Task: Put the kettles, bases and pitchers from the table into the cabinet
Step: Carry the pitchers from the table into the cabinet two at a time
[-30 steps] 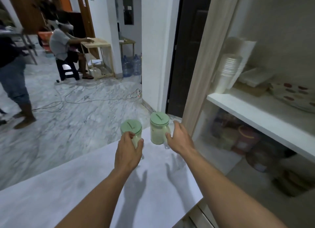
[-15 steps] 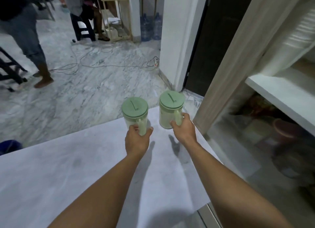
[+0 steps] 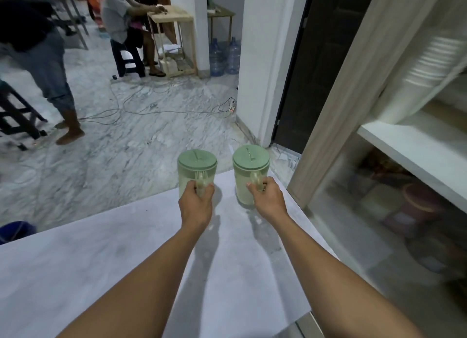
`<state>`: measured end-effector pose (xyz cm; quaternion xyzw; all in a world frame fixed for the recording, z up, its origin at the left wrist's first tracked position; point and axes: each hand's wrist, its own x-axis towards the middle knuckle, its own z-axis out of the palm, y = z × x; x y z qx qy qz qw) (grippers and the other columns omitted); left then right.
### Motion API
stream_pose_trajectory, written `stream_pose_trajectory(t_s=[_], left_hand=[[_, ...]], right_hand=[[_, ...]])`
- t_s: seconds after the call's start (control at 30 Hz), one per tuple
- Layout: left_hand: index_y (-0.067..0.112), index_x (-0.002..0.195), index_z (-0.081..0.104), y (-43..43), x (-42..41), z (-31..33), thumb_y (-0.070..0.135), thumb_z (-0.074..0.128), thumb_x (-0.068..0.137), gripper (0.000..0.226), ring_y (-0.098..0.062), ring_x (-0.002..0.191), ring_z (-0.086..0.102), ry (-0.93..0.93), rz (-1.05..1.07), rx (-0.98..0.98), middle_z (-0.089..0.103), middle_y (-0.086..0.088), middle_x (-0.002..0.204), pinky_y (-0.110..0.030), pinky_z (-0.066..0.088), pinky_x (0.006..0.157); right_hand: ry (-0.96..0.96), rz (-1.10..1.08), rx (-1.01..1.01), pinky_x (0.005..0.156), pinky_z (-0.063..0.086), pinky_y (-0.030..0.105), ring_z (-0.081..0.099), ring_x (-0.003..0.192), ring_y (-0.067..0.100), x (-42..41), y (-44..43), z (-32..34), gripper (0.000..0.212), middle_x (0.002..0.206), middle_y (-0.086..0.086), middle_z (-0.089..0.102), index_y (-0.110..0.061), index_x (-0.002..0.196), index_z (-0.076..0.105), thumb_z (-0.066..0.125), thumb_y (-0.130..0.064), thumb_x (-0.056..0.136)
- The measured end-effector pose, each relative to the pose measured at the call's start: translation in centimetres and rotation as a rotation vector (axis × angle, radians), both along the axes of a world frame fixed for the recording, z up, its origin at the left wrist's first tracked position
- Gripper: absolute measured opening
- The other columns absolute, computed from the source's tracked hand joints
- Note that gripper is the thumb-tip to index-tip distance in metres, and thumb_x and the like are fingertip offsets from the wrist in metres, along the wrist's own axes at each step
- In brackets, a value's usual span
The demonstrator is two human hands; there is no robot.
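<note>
Both hands hold tight now: left hand point(image 3: 195, 206) curled round the handle of the left pitcher point(image 3: 197, 164), right hand point(image 3: 269, 200) round that of the right pitcher point(image 3: 250, 164), where a second ago it lay open beside it. Both sit at the far edge of the table point(image 3: 113, 274), near its right corner, and look ready to lift into the cabinet point(image 3: 417, 145). Both arms reach straight out

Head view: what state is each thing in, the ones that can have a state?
left pitcher, upright, lid on, handle gripped by left hand
right pitcher, upright, lid on, handle gripped by right hand
cabinet, open or glazed, cannot tell
</note>
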<state>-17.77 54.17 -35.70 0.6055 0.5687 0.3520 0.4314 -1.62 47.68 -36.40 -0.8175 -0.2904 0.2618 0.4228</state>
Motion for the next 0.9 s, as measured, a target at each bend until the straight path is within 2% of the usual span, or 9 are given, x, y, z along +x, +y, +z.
stream_pose_trajectory(t_s=[0.07,0.17,0.27,0.33,0.4,0.47,0.63,0.77,0.9], left_hand=[[0.011,0.090,0.049,0.0,-0.8,1.5,0.029,0.055,0.096,0.019,-0.022,0.074,0.050,0.004,-0.001,0.046,0.056,-0.004,0.081,-0.030,0.035,0.061],[0.011,0.097,0.050,-0.6,-2.4,4.1,0.024,0.053,0.096,0.014,-0.027,0.081,0.052,-0.014,-0.006,0.115,0.059,-0.009,0.089,-0.030,0.036,0.069],[0.008,0.092,0.051,-2.4,-4.2,7.6,0.022,0.055,0.094,0.014,-0.026,0.077,0.051,-0.040,-0.039,0.177,0.059,-0.008,0.084,-0.029,0.033,0.065],[0.007,0.088,0.054,-4.0,-5.6,10.2,0.023,0.057,0.091,0.017,-0.028,0.077,0.052,-0.066,-0.059,0.209,0.058,-0.006,0.080,-0.031,0.035,0.067],[0.008,0.086,0.058,-6.3,-6.7,12.8,0.027,0.059,0.087,0.018,-0.028,0.080,0.052,-0.081,-0.079,0.224,0.057,-0.004,0.079,-0.035,0.042,0.074],[0.010,0.084,0.060,-9.2,-8.0,15.3,0.028,0.060,0.087,0.019,-0.028,0.083,0.053,-0.123,-0.109,0.220,0.058,-0.004,0.081,-0.037,0.045,0.081],[0.009,0.084,0.061,-15.5,-10.7,19.9,0.028,0.057,0.088,0.021,-0.030,0.085,0.058,-0.192,-0.251,0.249,0.063,-0.008,0.086,-0.040,0.048,0.079],[0.008,0.086,0.065,-21.3,-12.1,23.9,0.031,0.056,0.087,0.025,-0.033,0.084,0.062,-0.230,-0.389,0.285,0.068,-0.012,0.084,-0.043,0.052,0.077],[0.008,0.089,0.064,-26.4,-12.9,26.9,0.028,0.054,0.090,0.022,-0.029,0.080,0.057,-0.263,-0.502,0.312,0.064,-0.009,0.081,-0.033,0.037,0.068]], right_hand=[[0.022,-0.025,0.048,0.060,0.040,0.024,0.060,0.090,0.022,-0.8,-0.6,1.3,0.035,0.101,0.003,0.065,-0.011,0.111,0.053,0.062,-0.041,0.095],[0.031,-0.047,0.125,0.064,0.043,0.029,0.063,0.093,0.026,-2.7,-2.2,3.6,0.030,0.103,0.010,0.068,-0.011,0.108,0.048,0.056,-0.038,0.097],[-0.016,-0.112,0.221,0.067,0.044,0.032,0.063,0.091,0.028,-5.2,-4.9,7.2,0.027,0.100,0.009,0.066,-0.011,0.108,0.045,0.055,-0.033,0.096],[-0.066,-0.181,0.277,0.064,0.042,0.032,0.059,0.081,0.021,-7.3,-7.5,10.0,0.027,0.090,0.001,0.059,-0.009,0.108,0.046,0.055,-0.031,0.096],[-0.113,-0.258,0.306,0.058,0.038,0.030,0.052,0.071,0.011,-9.2,-10.5,12.6,0.026,0.083,-0.005,0.054,-0.008,0.106,0.049,0.057,-0.030,0.093],[-0.144,-0.318,0.338,0.058,0.036,0.032,0.052,0.070,0.014,-11.2,-13.7,14.9,0.024,0.081,-0.004,0.055,-0.008,0.102,0.052,0.058,-0.028,0.091],[-0.270,-0.431,0.371,0.052,0.038,0.021,0.052,0.070,0.019,-15.9,-22.1,20.3,0.018,0.076,-0.001,0.055,-0.005,0.096,0.056,0.059,-0.022,0.091],[-0.340,-0.530,0.408,0.058,0.038,0.032,0.055,0.071,0.023,-18.7,-29.1,24.6,0.020,0.076,0.006,0.061,-0.004,0.091,0.061,0.059,-0.024,0.088],[-0.380,-0.624,0.402,0.051,0.034,0.030,0.049,0.065,0.021,-20.3,-35.0,28.2,0.016,0.064,-0.001,0.052,-0.011,0.077,0.057,0.059,-0.022,0.088]])
